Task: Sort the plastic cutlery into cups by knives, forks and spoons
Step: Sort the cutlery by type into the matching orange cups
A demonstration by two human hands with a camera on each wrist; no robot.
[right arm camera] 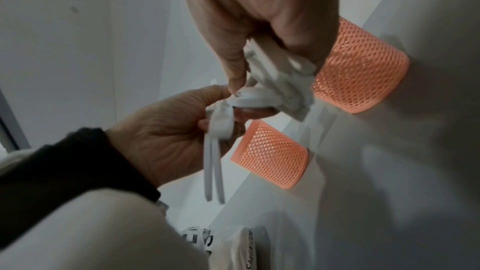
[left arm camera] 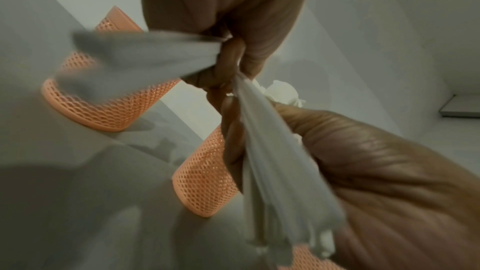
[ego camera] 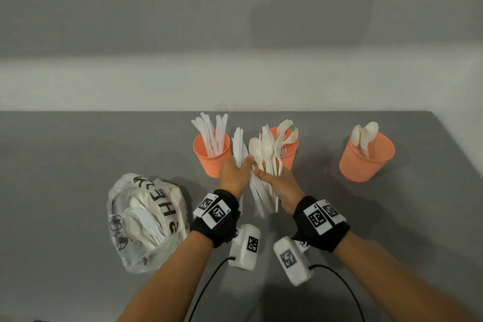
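Three orange mesh cups stand at the back of the grey table: the left cup [ego camera: 211, 157] holds knives, the middle cup [ego camera: 287, 154] holds forks, the right cup [ego camera: 366, 162] holds spoons. My right hand [ego camera: 281, 188] grips a mixed bundle of white spoons and forks [ego camera: 266, 149] upright in front of the middle cup. My left hand [ego camera: 234, 172] is right beside it and holds a few white knives [ego camera: 238, 145], its fingers against the bundle. In the right wrist view the knife handles [right arm camera: 214, 163] hang below my left hand [right arm camera: 161, 130]. Motion blur smears the knives [left arm camera: 145, 54] in the left wrist view.
A clear plastic bag [ego camera: 146, 219] with more white cutlery lies on the table [ego camera: 65, 165] to the left of my left forearm. A pale wall runs behind the cups. The table's right edge passes just beyond the spoon cup.
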